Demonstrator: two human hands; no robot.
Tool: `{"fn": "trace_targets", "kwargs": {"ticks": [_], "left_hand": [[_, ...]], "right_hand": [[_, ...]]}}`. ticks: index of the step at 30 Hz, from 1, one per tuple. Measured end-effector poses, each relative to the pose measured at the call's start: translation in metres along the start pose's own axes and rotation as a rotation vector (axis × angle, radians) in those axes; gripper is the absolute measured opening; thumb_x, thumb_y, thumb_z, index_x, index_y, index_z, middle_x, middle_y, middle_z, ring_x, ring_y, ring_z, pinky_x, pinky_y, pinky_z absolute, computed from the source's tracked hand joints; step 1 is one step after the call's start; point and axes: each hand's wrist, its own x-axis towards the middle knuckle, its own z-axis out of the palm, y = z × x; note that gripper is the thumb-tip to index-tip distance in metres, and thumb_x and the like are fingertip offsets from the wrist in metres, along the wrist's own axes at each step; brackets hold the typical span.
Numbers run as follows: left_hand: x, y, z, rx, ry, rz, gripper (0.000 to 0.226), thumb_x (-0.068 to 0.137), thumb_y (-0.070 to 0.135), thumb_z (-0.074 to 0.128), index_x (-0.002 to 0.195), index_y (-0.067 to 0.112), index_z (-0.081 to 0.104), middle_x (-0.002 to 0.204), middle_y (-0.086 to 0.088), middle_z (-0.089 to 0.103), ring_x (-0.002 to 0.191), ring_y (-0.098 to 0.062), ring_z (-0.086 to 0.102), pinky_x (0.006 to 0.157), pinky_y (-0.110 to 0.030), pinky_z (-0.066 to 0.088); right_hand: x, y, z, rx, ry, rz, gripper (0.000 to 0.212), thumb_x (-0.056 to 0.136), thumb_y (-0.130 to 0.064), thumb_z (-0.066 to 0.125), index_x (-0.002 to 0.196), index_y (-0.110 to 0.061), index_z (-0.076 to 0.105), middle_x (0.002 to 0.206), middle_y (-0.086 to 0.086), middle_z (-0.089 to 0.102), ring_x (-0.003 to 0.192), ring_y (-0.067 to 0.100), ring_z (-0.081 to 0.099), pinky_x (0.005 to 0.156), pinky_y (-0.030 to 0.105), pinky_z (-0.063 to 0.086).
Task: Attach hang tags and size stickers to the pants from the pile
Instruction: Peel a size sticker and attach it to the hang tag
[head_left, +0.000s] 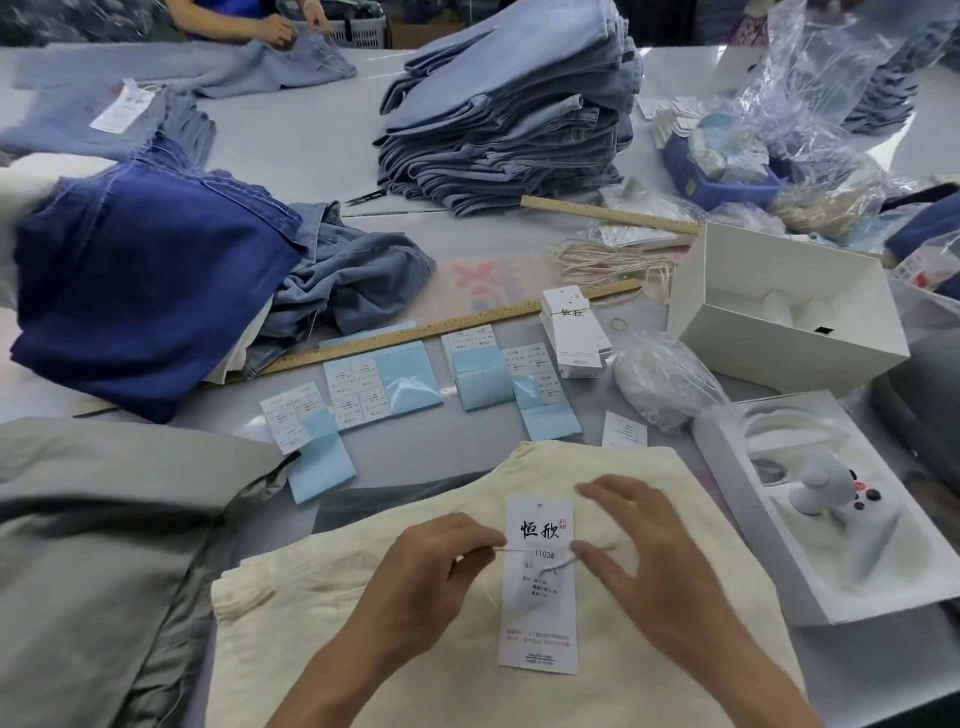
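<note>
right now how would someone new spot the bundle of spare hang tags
Find the long wooden ruler lying slantwise mid-table. At its right end a stack of hang tags lies on the table beside the open white box. Unlike the blue-backed sticker sheets nearby, it is all white and banded.

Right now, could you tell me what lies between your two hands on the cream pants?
In the head view, the white hang tag lies flat on the cream pants between the left hand and right hand, with a thin string crossing its middle.

Cream pants (415, 649) carry a white hang tag (540, 587) with black lettering; sticker sheets (410, 384) pale blue.
</note>
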Motion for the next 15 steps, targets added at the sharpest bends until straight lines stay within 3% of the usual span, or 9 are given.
{"fn": "trace_targets", "kwargs": {"ticks": [2,4,6,9,12,15], "left_hand": [[0.002,0.006,0.003,-0.011,-0.006,0.005,0.03,0.089,0.008,0.076,0.108,0.03,0.069,0.088,0.016,0.07,0.072,0.005,0.056,0.069,-0.011,0.047],[0.004,0.009,0.003,-0.046,-0.014,-0.025,0.038,0.091,0.01,0.074,0.109,0.037,0.055,0.09,0.017,0.071,0.07,0.003,0.056,0.07,-0.015,0.05],[0.005,0.008,0.002,-0.083,-0.018,-0.064,0.038,0.094,0.011,0.072,0.107,0.037,0.048,0.092,0.018,0.072,0.073,0.0,0.061,0.072,-0.02,0.052],[0.005,0.004,0.001,-0.089,-0.065,-0.126,0.038,0.097,0.014,0.068,0.105,0.04,0.041,0.087,0.016,0.072,0.075,-0.008,0.065,0.072,-0.026,0.055],[0.006,0.002,0.004,-0.109,-0.107,-0.109,0.036,0.099,0.012,0.066,0.105,0.038,0.042,0.086,0.016,0.07,0.073,-0.008,0.065,0.069,-0.021,0.053],[0.011,0.0,0.012,-0.19,-0.083,-0.169,0.039,0.098,0.007,0.065,0.107,0.042,0.049,0.086,0.018,0.071,0.075,-0.009,0.067,0.068,-0.019,0.054]], "right_hand": [[0.003,-0.022,0.022,0.117,-0.089,-0.058,0.049,0.089,-0.023,0.078,0.135,-0.026,0.062,0.128,-0.017,0.058,0.121,0.002,0.052,0.106,0.017,0.037],[0.002,-0.033,0.041,0.178,-0.131,-0.06,0.039,0.095,-0.029,0.069,0.133,-0.033,0.061,0.121,-0.025,0.062,0.113,-0.004,0.055,0.101,0.014,0.038],[0.002,-0.036,0.05,0.232,-0.111,-0.024,0.026,0.098,-0.031,0.066,0.123,-0.034,0.066,0.112,-0.023,0.068,0.102,-0.001,0.061,0.094,0.017,0.045],[0.001,-0.032,0.053,0.272,-0.014,-0.014,0.008,0.094,-0.02,0.072,0.102,-0.023,0.074,0.092,-0.013,0.071,0.08,0.006,0.064,0.074,0.029,0.054],[0.001,-0.027,0.053,0.25,0.026,-0.025,0.012,0.09,-0.011,0.076,0.095,-0.021,0.076,0.085,-0.009,0.065,0.069,0.006,0.059,0.064,0.025,0.051],[0.002,-0.021,0.051,0.235,0.055,0.021,0.017,0.086,-0.008,0.078,0.091,-0.023,0.075,0.082,-0.014,0.061,0.07,0.005,0.058,0.063,0.014,0.045]]}}
